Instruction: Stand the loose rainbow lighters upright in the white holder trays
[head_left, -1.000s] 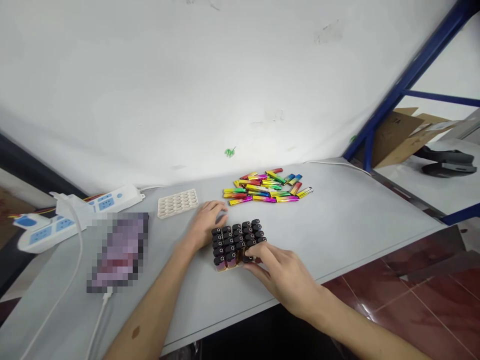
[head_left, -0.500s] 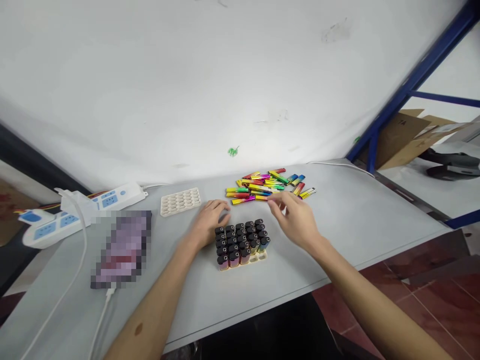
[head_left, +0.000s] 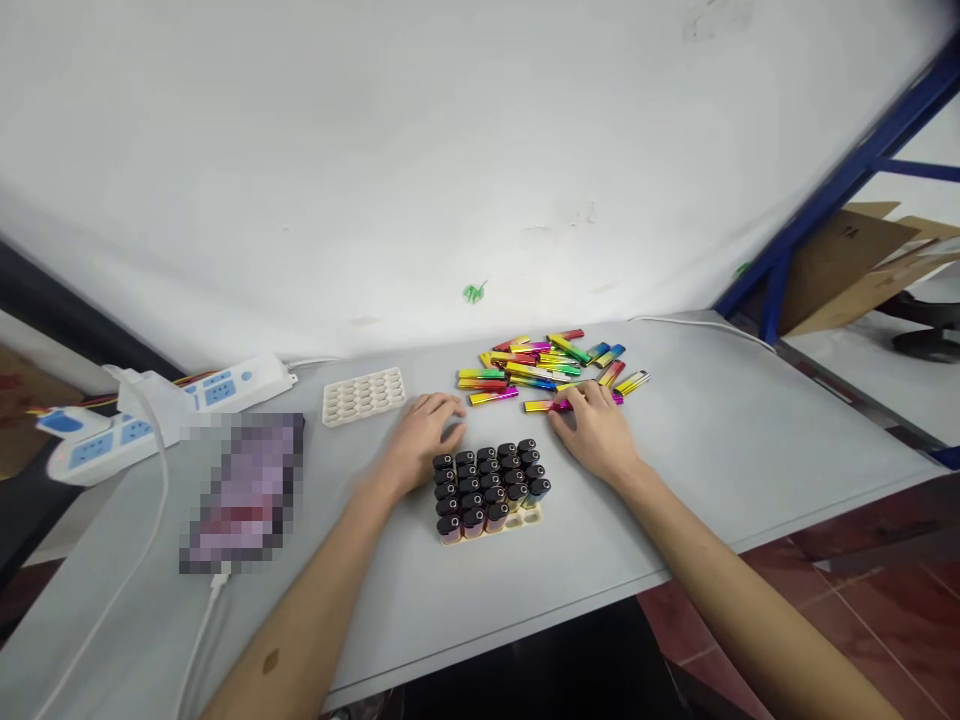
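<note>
Gray counter (head_left: 615,530), white wall (head_left: 360,160). From here I read the near-center tray (head_left: 523,519) as keeping capped pieces (head_left: 493,495) upright. Left hand (head_left: 417,440) beside it, fingers apart, empty; right hand (head_left: 598,432) at loose sticks (head_left: 534,381), reach-friendly; can't tell if pinched.

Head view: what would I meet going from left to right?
White power strip → empty cream slotted tray → cream tray holding upright black-capped pieces → bare right hand → open brown cardboard box
</note>
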